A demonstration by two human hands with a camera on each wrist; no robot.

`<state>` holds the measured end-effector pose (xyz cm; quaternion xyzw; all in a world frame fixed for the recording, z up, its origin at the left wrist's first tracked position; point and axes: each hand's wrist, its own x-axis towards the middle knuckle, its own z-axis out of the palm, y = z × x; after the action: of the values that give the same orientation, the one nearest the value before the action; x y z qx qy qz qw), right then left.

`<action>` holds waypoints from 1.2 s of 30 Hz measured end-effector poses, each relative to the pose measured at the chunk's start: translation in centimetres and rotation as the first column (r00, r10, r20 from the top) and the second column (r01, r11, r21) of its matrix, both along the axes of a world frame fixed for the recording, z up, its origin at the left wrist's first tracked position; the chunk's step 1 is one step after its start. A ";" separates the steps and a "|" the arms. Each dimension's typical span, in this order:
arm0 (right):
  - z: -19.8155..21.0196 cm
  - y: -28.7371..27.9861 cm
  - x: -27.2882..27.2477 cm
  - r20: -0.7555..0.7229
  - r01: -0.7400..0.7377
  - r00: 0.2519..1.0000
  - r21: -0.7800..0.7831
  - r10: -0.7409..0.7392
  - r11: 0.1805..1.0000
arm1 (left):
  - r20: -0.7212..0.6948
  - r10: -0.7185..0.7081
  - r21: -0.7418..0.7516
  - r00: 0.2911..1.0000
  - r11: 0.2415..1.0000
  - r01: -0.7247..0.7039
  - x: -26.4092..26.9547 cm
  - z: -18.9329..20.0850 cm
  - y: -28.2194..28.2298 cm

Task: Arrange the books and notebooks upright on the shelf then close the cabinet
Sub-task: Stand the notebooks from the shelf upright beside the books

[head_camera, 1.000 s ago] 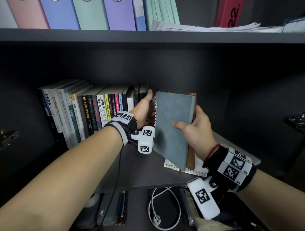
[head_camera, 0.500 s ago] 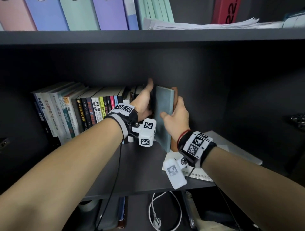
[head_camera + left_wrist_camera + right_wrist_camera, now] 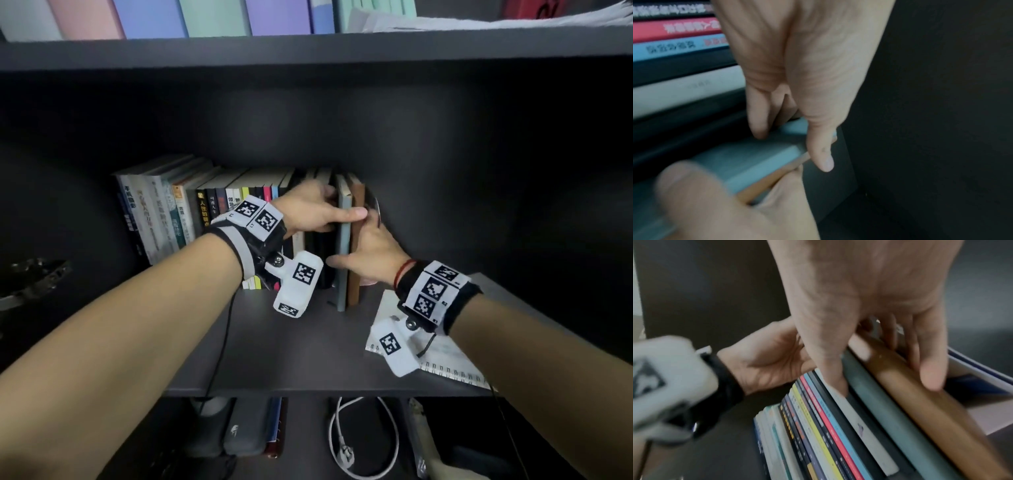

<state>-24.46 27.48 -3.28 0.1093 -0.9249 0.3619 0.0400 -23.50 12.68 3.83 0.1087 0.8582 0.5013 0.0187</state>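
Observation:
A row of books stands upright on the dark middle shelf. At its right end stand a teal notebook and a brown notebook, side by side. My right hand grips the pair, thumb on the teal cover and fingers behind the brown one. My left hand is at their top. Its fingers lie straight between the dark books and the teal notebook, and its thumb stretches across both spines. A white spiral notebook lies flat on the shelf under my right wrist.
Coloured binders and loose papers fill the shelf above. Below are a white cable with plug and a dark case. A metal hinge sticks out on the left. The shelf's right half is dark, with another flat book beside the brown notebook.
My right hand carried the two notebooks from a tilted hold in front of the shelf into the row, where they stand upright. My left thumb swung across their spines.

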 end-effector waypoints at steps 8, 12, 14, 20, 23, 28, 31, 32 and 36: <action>0.1 0.8 -1.2 -0.010 -0.072 0.997 0.045 0.072 0.996 | -0.264 0.202 -0.356 0.943 0.888 -0.290 -0.5 -0.7 -0.5; 0.0 0.0 -2.1 -0.024 -0.018 0.999 0.109 0.021 0.994 | -0.375 0.280 -0.528 0.884 0.719 -0.452 -1.4 -1.9 -0.5; -0.1 -0.4 -2.5 -0.034 0.026 0.999 0.142 -0.021 0.990 | -0.409 0.330 -0.523 0.851 0.679 -0.515 -1.8 -2.5 -0.3; 0.6 -0.5 -2.5 -0.001 -0.004 1.000 0.229 0.005 0.973 | -0.431 0.396 -0.561 0.810 0.586 -0.585 -1.6 -2.5 0.4; 0.9 1.8 -2.6 0.110 -0.105 0.991 0.245 0.080 0.964 | -0.372 0.378 -0.594 0.848 0.605 -0.530 -0.8 -2.9 0.7; 2.6 7.6 -0.6 0.430 -0.262 0.903 0.508 0.023 0.820 | -0.004 0.190 -0.613 0.982 0.775 -0.153 0.6 -5.2 3.5; 2.5 11.1 1.0 0.540 -0.313 0.836 0.611 -0.094 0.727 | 0.222 0.144 -0.529 0.964 0.848 -0.005 0.9 -6.6 5.7; 2.2 12.1 1.5 0.525 -0.310 0.842 0.659 -0.124 0.685 | 0.275 0.124 -0.514 0.953 0.857 0.037 1.1 -7.1 6.4; 0.5 15.2 2.6 0.443 -0.247 0.883 0.721 -0.156 0.648 | 0.354 0.043 -0.536 0.934 0.828 0.165 1.3 -9.2 9.1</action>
<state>-21.82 42.66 -2.83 0.0495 -0.9679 -0.0432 -0.2425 -22.20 21.78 -5.40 0.0349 0.9454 0.2392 0.2186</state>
